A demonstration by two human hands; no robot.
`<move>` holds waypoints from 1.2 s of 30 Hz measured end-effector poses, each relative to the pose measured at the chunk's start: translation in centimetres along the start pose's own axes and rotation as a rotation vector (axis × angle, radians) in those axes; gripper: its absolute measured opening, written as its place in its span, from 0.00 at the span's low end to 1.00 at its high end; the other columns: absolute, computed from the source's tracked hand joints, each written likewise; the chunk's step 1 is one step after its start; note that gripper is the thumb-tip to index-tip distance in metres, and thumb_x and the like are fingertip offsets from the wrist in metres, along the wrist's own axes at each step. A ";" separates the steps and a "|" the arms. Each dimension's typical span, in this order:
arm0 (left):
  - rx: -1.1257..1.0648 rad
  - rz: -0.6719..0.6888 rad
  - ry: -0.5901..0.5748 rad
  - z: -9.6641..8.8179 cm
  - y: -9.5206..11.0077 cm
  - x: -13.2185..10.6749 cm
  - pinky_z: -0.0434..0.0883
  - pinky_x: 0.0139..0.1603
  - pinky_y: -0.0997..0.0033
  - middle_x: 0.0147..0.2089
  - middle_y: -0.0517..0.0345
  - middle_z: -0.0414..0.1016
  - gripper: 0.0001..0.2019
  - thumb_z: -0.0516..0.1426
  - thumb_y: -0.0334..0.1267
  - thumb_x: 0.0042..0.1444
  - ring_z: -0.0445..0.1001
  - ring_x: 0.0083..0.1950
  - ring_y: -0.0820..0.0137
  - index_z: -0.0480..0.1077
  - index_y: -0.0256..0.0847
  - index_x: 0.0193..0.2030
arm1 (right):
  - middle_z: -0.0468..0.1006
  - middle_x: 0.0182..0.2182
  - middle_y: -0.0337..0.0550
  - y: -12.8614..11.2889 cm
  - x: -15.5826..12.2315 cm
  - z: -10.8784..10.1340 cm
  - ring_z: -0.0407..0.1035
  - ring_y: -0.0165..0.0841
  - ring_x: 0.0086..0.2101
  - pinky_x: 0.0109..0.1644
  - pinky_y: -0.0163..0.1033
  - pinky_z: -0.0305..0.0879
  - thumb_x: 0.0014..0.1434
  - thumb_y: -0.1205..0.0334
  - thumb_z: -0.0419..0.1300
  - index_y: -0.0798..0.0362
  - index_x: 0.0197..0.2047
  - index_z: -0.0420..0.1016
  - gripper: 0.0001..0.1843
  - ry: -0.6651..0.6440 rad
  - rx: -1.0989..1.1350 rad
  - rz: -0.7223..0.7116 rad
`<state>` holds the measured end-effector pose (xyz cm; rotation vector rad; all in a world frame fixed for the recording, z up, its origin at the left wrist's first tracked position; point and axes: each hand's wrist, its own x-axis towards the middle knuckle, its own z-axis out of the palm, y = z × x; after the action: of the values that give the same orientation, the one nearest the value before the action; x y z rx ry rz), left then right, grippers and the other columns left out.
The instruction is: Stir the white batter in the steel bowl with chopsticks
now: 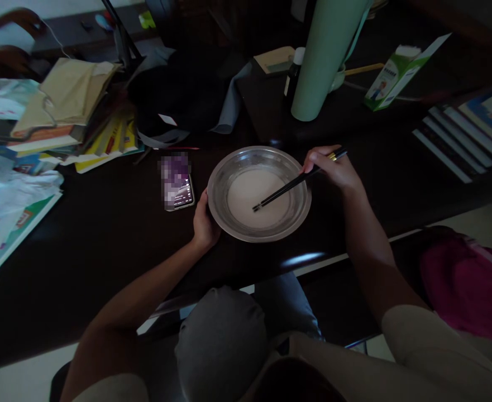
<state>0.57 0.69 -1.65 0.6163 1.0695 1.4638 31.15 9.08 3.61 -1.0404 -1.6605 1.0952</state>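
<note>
A shallow metal bowl (229, 167) with pale whitish liquid (249, 190) sits on the dark table (103, 234). My left hand (204, 223) grips the bowl's near-left rim, fingers curled round it. My right hand (333, 166) is closed on a pair of black chopsticks (296, 181), whose tips dip into the liquid near the bowl's middle.
A phone (177, 187) with a lit screen lies just left of the bowl. Stacked books and papers (61, 111) crowd the left. A tall green bottle (325, 56), a small dark bottle (292, 75), a green-white box (396, 70) and books (467, 134) stand behind and right. Another person's hands (6, 39) show at far left.
</note>
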 end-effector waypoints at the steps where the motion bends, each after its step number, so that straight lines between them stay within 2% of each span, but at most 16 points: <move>1: -0.003 -0.006 0.000 0.0 0.0 0.0 0.69 0.66 0.57 0.52 0.57 0.82 0.14 0.57 0.50 0.61 0.74 0.63 0.58 0.78 0.46 0.45 | 0.80 0.24 0.40 0.0 0.0 0.1 0.74 0.32 0.28 0.32 0.39 0.68 0.56 0.36 0.63 0.48 0.24 0.80 0.24 -0.025 -0.006 0.001; 4: -0.011 -0.017 0.008 -0.1 0.0 0.0 0.71 0.65 0.58 0.52 0.58 0.82 0.14 0.57 0.49 0.62 0.74 0.63 0.58 0.78 0.47 0.45 | 0.80 0.25 0.40 0.1 0.1 0.1 0.74 0.32 0.28 0.33 0.39 0.68 0.56 0.38 0.64 0.48 0.25 0.81 0.23 0.006 0.011 0.002; 8: -0.013 -0.017 0.017 -0.1 -0.1 0.0 0.71 0.65 0.58 0.51 0.58 0.83 0.13 0.56 0.49 0.62 0.75 0.63 0.58 0.78 0.46 0.44 | 0.76 0.20 0.39 -0.1 0.0 -0.2 0.73 0.33 0.25 0.33 0.41 0.69 0.57 0.38 0.63 0.48 0.21 0.77 0.24 0.107 0.053 0.006; 14: -0.015 -0.020 0.007 -0.3 -0.2 0.1 0.70 0.67 0.56 0.52 0.57 0.82 0.14 0.57 0.50 0.61 0.74 0.64 0.57 0.78 0.46 0.46 | 0.80 0.24 0.40 -0.1 -0.1 0.2 0.75 0.32 0.28 0.33 0.40 0.68 0.56 0.39 0.65 0.48 0.25 0.81 0.22 -0.079 0.049 0.014; 16: -0.019 -0.015 0.001 -0.2 -0.1 0.0 0.70 0.66 0.57 0.52 0.57 0.82 0.14 0.58 0.50 0.61 0.74 0.63 0.57 0.78 0.46 0.45 | 0.81 0.25 0.40 0.1 0.0 0.1 0.74 0.31 0.27 0.33 0.39 0.67 0.58 0.40 0.64 0.48 0.26 0.82 0.21 -0.030 0.046 0.002; 19: -0.037 -0.003 0.006 0.0 0.0 0.0 0.71 0.65 0.59 0.49 0.59 0.83 0.13 0.58 0.49 0.60 0.76 0.61 0.58 0.79 0.46 0.44 | 0.78 0.21 0.39 0.3 0.0 -0.3 0.73 0.30 0.25 0.32 0.39 0.67 0.59 0.41 0.63 0.48 0.22 0.80 0.22 0.076 0.064 -0.021; 22: -0.039 -0.006 0.012 0.1 0.0 0.0 0.71 0.64 0.61 0.47 0.59 0.84 0.13 0.59 0.49 0.60 0.77 0.58 0.59 0.79 0.45 0.44 | 0.77 0.20 0.39 0.0 0.0 -0.2 0.74 0.31 0.25 0.32 0.39 0.67 0.59 0.41 0.63 0.49 0.21 0.79 0.24 0.018 0.073 -0.020; 24: -0.034 -0.012 0.017 0.0 -0.1 0.0 0.71 0.63 0.62 0.48 0.59 0.84 0.14 0.59 0.49 0.60 0.77 0.58 0.60 0.79 0.44 0.45 | 0.79 0.22 0.40 -0.1 -0.1 0.1 0.75 0.32 0.28 0.33 0.38 0.68 0.58 0.40 0.64 0.49 0.23 0.81 0.23 -0.064 0.056 -0.013; 26: -0.035 -0.015 0.025 -0.1 -0.1 0.1 0.71 0.63 0.62 0.48 0.59 0.83 0.14 0.59 0.49 0.60 0.77 0.58 0.60 0.79 0.44 0.45 | 0.80 0.24 0.40 -0.1 0.0 0.2 0.76 0.31 0.29 0.34 0.38 0.69 0.58 0.40 0.64 0.49 0.26 0.82 0.21 -0.084 0.030 -0.021; 32: -0.040 -0.019 0.014 -0.1 -0.1 0.0 0.71 0.63 0.60 0.49 0.59 0.83 0.13 0.57 0.48 0.62 0.77 0.59 0.60 0.79 0.46 0.43 | 0.77 0.20 0.38 0.4 0.1 -0.4 0.75 0.32 0.25 0.33 0.40 0.70 0.59 0.42 0.63 0.48 0.22 0.79 0.22 0.120 0.067 -0.048; 34: -0.042 -0.016 0.024 -0.1 -0.1 0.0 0.71 0.64 0.59 0.48 0.59 0.83 0.12 0.58 0.48 0.61 0.77 0.59 0.59 0.79 0.45 0.43 | 0.77 0.20 0.39 0.2 0.0 -0.3 0.74 0.32 0.24 0.32 0.41 0.69 0.59 0.40 0.63 0.49 0.21 0.78 0.24 0.077 0.065 -0.042; 36: -0.040 -0.014 0.033 -0.1 -0.1 0.1 0.70 0.64 0.60 0.49 0.58 0.83 0.13 0.58 0.48 0.61 0.77 0.59 0.60 0.79 0.45 0.44 | 0.79 0.22 0.40 0.0 -0.1 0.0 0.75 0.32 0.26 0.34 0.40 0.70 0.58 0.39 0.63 0.49 0.22 0.79 0.24 -0.022 0.046 -0.027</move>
<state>0.55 0.72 -1.80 0.5570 1.0657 1.4845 31.19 9.01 3.58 -0.9774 -1.6543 1.1263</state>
